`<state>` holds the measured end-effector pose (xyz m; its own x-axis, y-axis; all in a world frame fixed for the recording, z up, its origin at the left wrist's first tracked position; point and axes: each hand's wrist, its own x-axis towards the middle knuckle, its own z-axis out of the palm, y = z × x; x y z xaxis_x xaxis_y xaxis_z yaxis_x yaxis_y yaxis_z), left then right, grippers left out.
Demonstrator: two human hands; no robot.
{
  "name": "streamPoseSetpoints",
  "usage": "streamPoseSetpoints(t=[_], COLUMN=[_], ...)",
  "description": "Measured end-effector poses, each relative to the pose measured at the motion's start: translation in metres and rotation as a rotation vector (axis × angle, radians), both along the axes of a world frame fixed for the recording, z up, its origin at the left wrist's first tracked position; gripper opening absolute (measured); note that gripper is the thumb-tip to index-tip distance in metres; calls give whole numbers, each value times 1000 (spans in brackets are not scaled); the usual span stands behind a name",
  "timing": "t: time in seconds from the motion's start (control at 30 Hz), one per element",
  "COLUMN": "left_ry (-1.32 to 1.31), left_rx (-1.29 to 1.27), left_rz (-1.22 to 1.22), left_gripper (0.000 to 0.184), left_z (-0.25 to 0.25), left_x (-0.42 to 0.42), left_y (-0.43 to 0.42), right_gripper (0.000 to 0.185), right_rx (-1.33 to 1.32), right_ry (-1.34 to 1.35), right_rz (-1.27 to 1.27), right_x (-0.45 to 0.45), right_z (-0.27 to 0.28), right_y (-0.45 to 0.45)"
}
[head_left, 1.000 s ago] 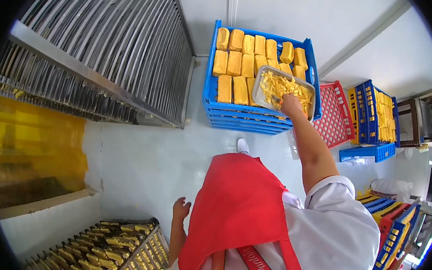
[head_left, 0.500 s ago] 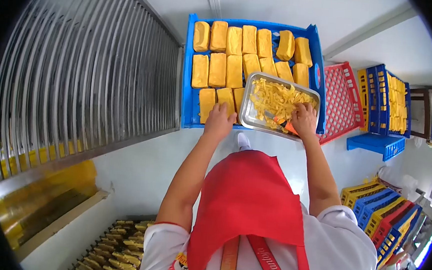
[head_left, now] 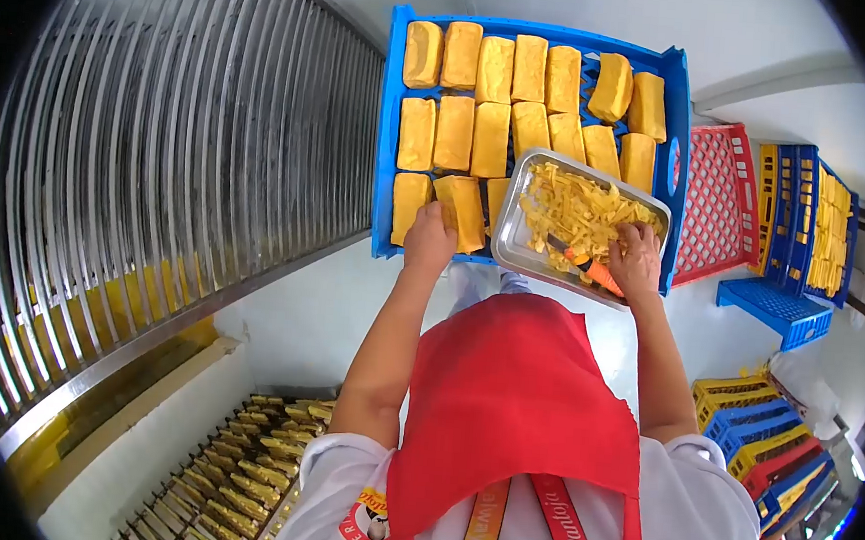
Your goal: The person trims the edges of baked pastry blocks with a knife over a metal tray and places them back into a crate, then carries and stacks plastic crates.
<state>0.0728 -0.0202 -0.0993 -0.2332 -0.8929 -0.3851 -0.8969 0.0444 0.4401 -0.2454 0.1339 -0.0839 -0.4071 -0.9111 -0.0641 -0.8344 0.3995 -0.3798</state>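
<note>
Head view: the left hand [head_left: 431,238] curls against a skewed loaf [head_left: 465,212] in the blue crate [head_left: 392,117]; the right hand [head_left: 636,259] bends over strips [head_left: 563,201]; both grips are unclear. The metal tray [head_left: 513,234] overlies loaves, apparently for reach.

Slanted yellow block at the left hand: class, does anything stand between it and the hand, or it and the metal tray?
Nothing visible separates the left hand from the slanted block. Between that block and the metal tray stands another block, partly hidden.
</note>
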Motion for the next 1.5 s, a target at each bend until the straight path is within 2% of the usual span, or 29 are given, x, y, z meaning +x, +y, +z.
streamPoseSetpoints(t=[0.07, 0.13, 0.2, 0.23, 0.27, 0.3, 0.33, 0.4, 0.47, 0.5, 0.57, 0.67, 0.7, 0.77, 0.87, 0.93, 1.0, 1.07, 1.17, 1.27, 1.33, 1.4, 1.5], left_ry=[-28, -66, -17, 30, 45, 72, 100, 78, 177, 187, 289, 261, 268, 545, 640, 753, 809, 880, 952, 995, 1002, 991, 920], left_rx=[38, -449, -456, -465, -467, -395, -325, -349, -121, -123, -11, -86, -90, 328, 241, 198, 133, 94, 71, 35, 19, 60, 132], left_rz=[12, -57, -110, -171, -177, -206, -238, -291, -334, -349, -140, -180, -190, 90, 73, 72, 77, 99, 166, 225, 242, 295, 410], left_gripper=[43, 51, 54, 57, 57, 58, 59, 54, 47, 47, 42, 43, 43, 35, 32, 32, 31, 28, 26, 25, 25, 25, 30], left_z=[16, 17, 2, -3, -8, 3, 11, 16, 20, 12, -20, -39, -26, 21, 38, 40, 86, 136, 169, 175, 166, 148, 97], left_x=[-6, -7, -4, -6, -9, -16, -22, -35, -47, -51, -55, -56, -58, -62, -59, -56, -61, -67, -64, -56, -47, -36, -19], left_y=[-2, -4, -13, -16, -14, -11, -7, 13, 29, 36, 50, 46, 43, 34, 15, -10, -29, -41, -55, -53, -43, -29, -10], right_gripper=[32, 30, 29, 28, 26, 24, 24, 25, 25, 26, 26, 24, 23, 20, 22, 21, 22, 23, 27, 26, 26, 21, 23], right_rx=[80, 87, 93, 64, 34, 172, 169, 401, 336, 277, 314, 311, 284, 175, 185, 77, 90, -58, -150, -203, -191, -201, -87], right_ry=[73, 160, 256, 181, 106, -55, -43, 48, 55, 52, 61, 58, 7, -44, -50, -34, 35, 101, 78, 125, 146, 117, 41], right_rz=[-3, -19, -43, 36, 110, 73, 55, 178, 167, 179, 185, 194, 168, 174, 270, 331, 400, 338, 359, 413, 466, 531, 553], right_x=[-1, 10, 13, 12, 11, 15, 22, 35, 37, 38, 39, 37, 37, 36, 28, 17, 7, 5, 0, 6, 12, 16, 33], right_z=[0, 14, 19, 15, 12, 11, 17, 29, 22, 17, 11, 17, 19, 22, 28, 35, 84, 128, 178, 188, 176, 141, 91], right_y=[-2, -10, -13, -13, -10, -7, -5, -1, 5, 9, 10, 8, 7, 4, -19, -43, -75, -95, -123, -135, -134, -132, -115])
